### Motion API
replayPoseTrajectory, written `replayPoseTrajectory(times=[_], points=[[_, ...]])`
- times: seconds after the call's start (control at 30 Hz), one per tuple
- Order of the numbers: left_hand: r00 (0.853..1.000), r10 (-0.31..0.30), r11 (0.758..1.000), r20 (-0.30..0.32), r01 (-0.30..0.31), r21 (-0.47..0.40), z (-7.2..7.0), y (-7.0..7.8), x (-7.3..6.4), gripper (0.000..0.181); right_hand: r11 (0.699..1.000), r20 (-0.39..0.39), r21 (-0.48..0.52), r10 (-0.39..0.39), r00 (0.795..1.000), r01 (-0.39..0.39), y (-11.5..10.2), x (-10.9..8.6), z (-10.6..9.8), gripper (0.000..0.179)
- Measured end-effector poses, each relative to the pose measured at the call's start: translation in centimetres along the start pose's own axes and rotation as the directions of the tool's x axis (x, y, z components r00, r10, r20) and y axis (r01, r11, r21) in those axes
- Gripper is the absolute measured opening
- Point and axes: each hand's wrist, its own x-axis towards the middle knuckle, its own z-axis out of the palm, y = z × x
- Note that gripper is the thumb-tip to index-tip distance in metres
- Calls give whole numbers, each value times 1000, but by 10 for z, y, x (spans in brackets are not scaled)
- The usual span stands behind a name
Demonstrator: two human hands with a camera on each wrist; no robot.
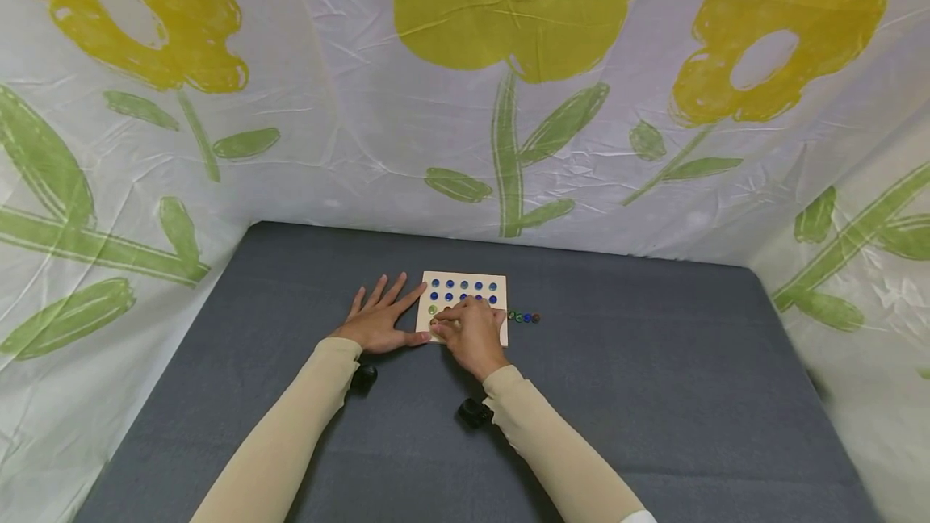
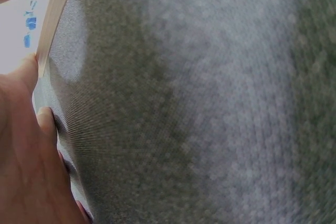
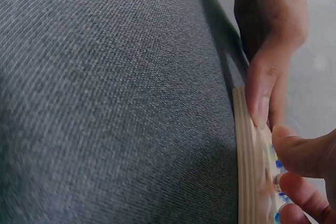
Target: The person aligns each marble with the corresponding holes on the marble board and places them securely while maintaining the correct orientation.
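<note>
A pale rectangular wooden board (image 1: 472, 277) holds glossy round blue beads (image 1: 466, 285); the left hand (image 1: 376, 325), fingers spread, touches it; whether the right hand (image 1: 475, 337) pinches anything, I can't tell.

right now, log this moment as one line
left hand: touching wooden board, left edge | right hand: over board's lower rows, grip unclear | loose marbles: row beside board's right edge
</note>
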Motion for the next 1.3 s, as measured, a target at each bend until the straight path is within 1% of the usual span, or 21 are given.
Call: replayPoseTrajectory(times=[0.17, 0.47, 0.8, 0.93, 1.1, 1.3], points=[[1000, -4, 1000, 2, 4, 18, -2, 2, -2, 94, 1000, 2, -14, 4, 1000, -4, -1, 0, 2, 14], [1000, 0, 1000, 0, 0, 13, 0, 0, 0, 95, 999, 5, -52, 11, 1000, -10, -2, 0, 5, 13], [1000, 1, 1000, -8, 0, 19, 0, 0, -1, 94, 990, 13, -138, -16, 1000, 18, -3, 0, 7, 14], [1000, -2, 1000, -8, 2, 19, 1, 0, -1, 94, 988, 18, -154, -27, 999, 29, -2, 0, 8, 16], [1000, -4, 1000, -7, 4, 30, 0, 1, -2, 94, 988, 18, -150, -36, 999, 38, -1, 0, 8, 16], [1000, -1, 1000, -3, 2, 28, 0, 0, 0, 96, 992, 10, -121, -26, 1000, 27, -2, -1, 5, 17]])
